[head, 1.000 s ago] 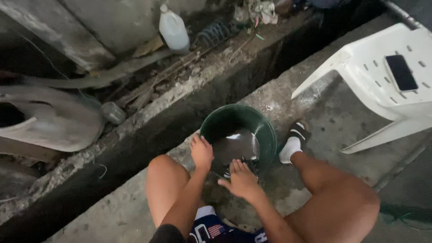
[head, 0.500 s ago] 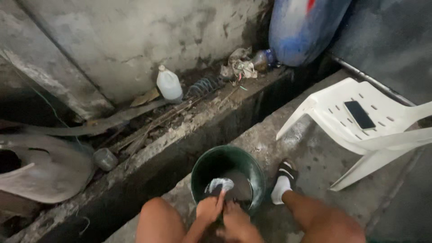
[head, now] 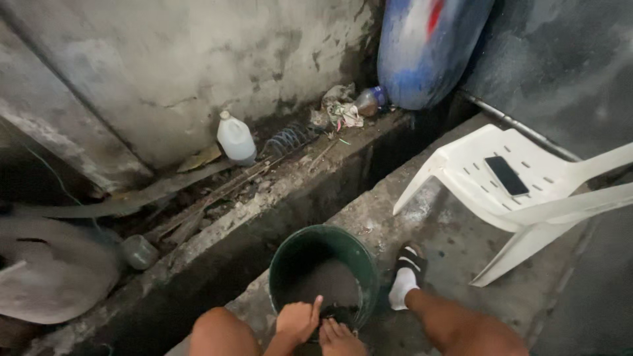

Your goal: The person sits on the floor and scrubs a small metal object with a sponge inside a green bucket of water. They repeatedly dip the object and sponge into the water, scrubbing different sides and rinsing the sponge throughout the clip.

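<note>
Upright round green bucket [head: 280,264], mouth skyward; left hand [head: 298,321] and right hand [head: 341,336] inside, grip unclear.

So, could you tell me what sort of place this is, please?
Probably an outdoor back yard or wash area beside a house: rough concrete floor, an open drainage gutter littered with scrap, and a white plastic chair. Both hands reach into a green bucket.
</note>
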Demonstrator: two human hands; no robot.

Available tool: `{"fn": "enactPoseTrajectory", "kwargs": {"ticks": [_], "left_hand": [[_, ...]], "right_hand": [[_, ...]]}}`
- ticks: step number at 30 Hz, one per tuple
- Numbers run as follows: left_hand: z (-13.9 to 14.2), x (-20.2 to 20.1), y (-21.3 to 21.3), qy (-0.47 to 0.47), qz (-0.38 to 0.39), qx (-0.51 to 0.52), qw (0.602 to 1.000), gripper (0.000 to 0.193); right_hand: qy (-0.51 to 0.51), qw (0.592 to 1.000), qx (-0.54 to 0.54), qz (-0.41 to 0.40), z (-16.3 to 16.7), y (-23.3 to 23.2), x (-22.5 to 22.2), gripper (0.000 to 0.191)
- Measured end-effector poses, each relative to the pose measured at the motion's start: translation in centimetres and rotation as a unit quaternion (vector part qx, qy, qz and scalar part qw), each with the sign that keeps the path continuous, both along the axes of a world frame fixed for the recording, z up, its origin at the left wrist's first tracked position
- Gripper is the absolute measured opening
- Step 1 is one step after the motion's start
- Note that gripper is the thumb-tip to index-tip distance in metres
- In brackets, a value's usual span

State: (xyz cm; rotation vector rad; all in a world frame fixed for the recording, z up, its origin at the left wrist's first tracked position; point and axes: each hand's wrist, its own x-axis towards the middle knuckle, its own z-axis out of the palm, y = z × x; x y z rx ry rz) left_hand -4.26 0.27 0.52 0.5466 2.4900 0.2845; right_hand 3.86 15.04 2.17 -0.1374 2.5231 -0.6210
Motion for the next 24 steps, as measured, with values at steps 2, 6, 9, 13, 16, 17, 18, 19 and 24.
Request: {"fn": "enactPoseTrajectory", "kwargs": {"ticks": [2, 6, 9, 13, 16, 17, 18, 19, 24], "left_hand": [[-0.5, 0.3, 0.1, 0.041, 0.0, 0.0, 0.999, 0.07], [-2.2, 0.9, -0.3, 0.033, 0.054, 0.043, 0.997, 0.072], [-3.0, 0.6, -0.6, 0.165, -0.046, 0.077, 0.982, 0.057], [-3.4, 0.4, -0.4, 0.094, 0.084, 0.043, 0.991, 0.058], [-3.6, 0.5, -0.3, 0.165, -0.084, 0.036, 0.982, 0.056], [-3.6, 0.6, -0.3, 0.171, -0.025, 0.04, 0.984, 0.037], [-3.7, 0.6, -0.4, 0.182, 0.027, 0.04, 0.982, 0.032], [-3.9, 0.5, -0.5, 0.197, 0.077, 0.043, 0.976, 0.045], [-3.5, 0.2, -0.7, 0.215, -0.129, 0.022, 0.968, 0.06]], "right_hand": [[0.009, 1.0, 0.0, 0.003, -0.2, 0.0, 0.1, 0.104], [0.015, 1.0, -0.002, 0.008, -0.4, -0.1, -0.1, 0.103], [0.007, 1.0, -0.004, 0.003, -0.4, -0.3, -0.5, 0.103], [0.016, 1.0, -0.011, 0.007, -0.8, -0.6, -1.0, 0.103], [0.024, 0.999, -0.015, 0.016, -1.0, -0.7, -1.2, 0.102], [0.022, 1.0, -0.014, 0.016, -1.0, -0.7, -1.2, 0.102], [0.017, 1.0, -0.012, 0.014, -1.0, -0.6, -1.2, 0.102], [0.014, 1.0, -0.011, 0.008, -1.0, -0.5, -1.2, 0.102], [0.019, 1.0, -0.013, 0.016, -0.6, -0.3, -1.3, 0.101]]}}
